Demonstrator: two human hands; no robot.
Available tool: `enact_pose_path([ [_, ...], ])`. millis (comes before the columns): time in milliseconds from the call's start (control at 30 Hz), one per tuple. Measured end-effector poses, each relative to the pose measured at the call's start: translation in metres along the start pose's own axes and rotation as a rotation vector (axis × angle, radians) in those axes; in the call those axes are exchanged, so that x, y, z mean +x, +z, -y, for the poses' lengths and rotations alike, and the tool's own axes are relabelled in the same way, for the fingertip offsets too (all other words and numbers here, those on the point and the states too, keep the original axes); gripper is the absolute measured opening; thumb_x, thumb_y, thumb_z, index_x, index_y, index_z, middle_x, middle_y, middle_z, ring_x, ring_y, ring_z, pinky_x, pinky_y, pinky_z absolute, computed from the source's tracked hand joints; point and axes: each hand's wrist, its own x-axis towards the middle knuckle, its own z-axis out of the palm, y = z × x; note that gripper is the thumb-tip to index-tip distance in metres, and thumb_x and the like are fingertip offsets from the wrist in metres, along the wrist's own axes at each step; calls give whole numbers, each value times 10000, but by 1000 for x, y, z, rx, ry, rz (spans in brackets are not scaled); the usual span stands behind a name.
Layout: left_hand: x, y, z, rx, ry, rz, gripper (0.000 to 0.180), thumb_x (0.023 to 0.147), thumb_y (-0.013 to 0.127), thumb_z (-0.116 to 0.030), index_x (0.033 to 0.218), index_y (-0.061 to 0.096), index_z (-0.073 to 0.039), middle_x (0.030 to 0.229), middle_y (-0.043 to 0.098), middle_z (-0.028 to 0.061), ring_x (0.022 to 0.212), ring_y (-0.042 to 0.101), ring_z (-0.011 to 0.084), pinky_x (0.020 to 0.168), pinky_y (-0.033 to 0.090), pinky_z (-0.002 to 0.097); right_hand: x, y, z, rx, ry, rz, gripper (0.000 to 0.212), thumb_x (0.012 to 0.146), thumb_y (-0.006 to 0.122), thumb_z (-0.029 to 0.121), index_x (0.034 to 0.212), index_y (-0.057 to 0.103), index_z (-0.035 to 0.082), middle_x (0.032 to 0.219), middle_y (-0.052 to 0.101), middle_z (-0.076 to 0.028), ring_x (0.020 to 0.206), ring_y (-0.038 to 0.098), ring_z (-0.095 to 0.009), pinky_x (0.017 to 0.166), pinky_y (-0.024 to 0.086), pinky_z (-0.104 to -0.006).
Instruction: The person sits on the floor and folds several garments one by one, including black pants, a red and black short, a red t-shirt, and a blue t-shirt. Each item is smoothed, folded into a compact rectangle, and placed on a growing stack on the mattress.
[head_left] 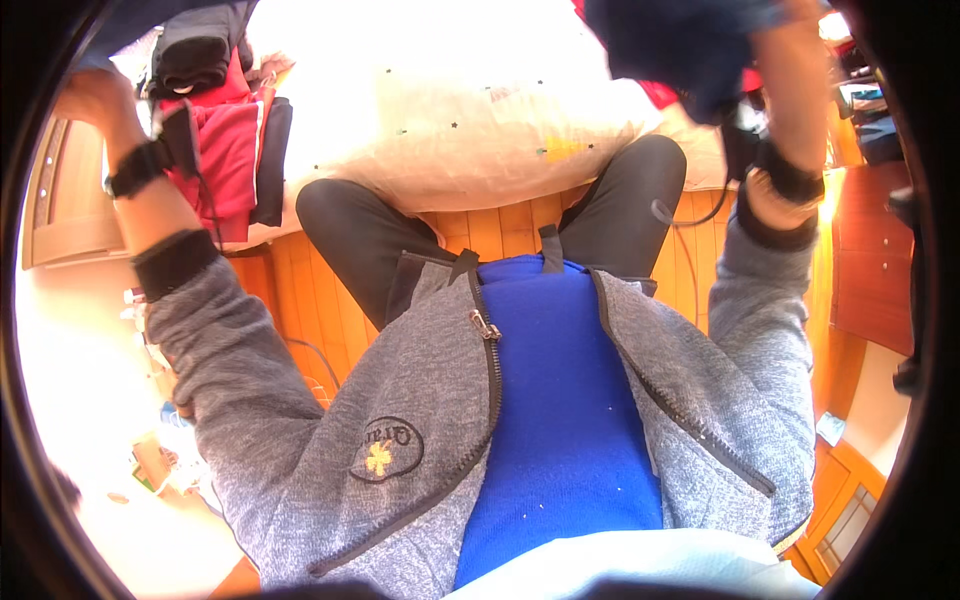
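Both my arms are raised and spread wide above a pale bed. My right hand [790, 40], at the upper right, grips a dark navy garment [675, 50] that hangs over the bed's far right part. At the upper left rim, my left hand [98, 100] is closed at the edge of dark blue cloth [125, 22]; its fingertips are mostly hidden. Whether both cloths are one garment, I cannot tell. Below my left hand lie folded clothes: a black bundle [195, 50] on top of red cloth [222, 140].
The bed [470, 130] has a light patterned cover and reaches my knees. Wooden flooring [310, 290] shows around my legs. A reddish-brown cabinet [872, 255] stands at the right, with piled clothes [878, 135] beyond it. Cables [690, 215] dangle near both wrists.
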Motion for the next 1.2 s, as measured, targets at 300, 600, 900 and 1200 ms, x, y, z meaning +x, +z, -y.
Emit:
enact_pose_path([
  [300, -259, -74, 11, 150, -918, 714, 235, 921, 693, -230, 1016, 750, -22, 1020, 747, 147, 907, 698, 208, 776, 546, 339, -68, 263, -96, 8, 71, 481, 307, 794, 615, 25, 1087, 706, 12, 1009, 706, -177, 954, 674, -371, 852, 544, -405],
  [600, -284, -103, -219, -697, -1805, 1364, 994, 854, 283, -887, 1227, 665, -49, 1216, 679, 177, 1153, 641, 254, 995, 468, 438, -49, 288, -75, 310, 222, 553, 249, 839, 640, 156, 1025, 706, 4, 819, 660, -256, 763, 676, -386, 687, 530, -426],
  [900, -324, -112, -221, -916, -1954, 367, 236, 926, 573, -89, 1132, 642, 2, 1079, 690, 84, 979, 663, 186, 926, 518, 345, -50, 264, -61, 495, 276, 856, 369, 913, 716, 290, 1096, 693, -29, 1089, 714, -142, 913, 675, -198, 795, 527, -313],
  [1200, -277, -177, -227, -1078, -2094, -75, 456, 947, 472, -147, 1349, 476, 69, 1302, 612, 169, 1125, 640, 284, 992, 523, 410, -81, 213, -196, 1061, 1327, -288, 564, 931, 699, 340, 1298, 493, -35, 1314, 581, -187, 1187, 601, -312, 1028, 501, -446],
])
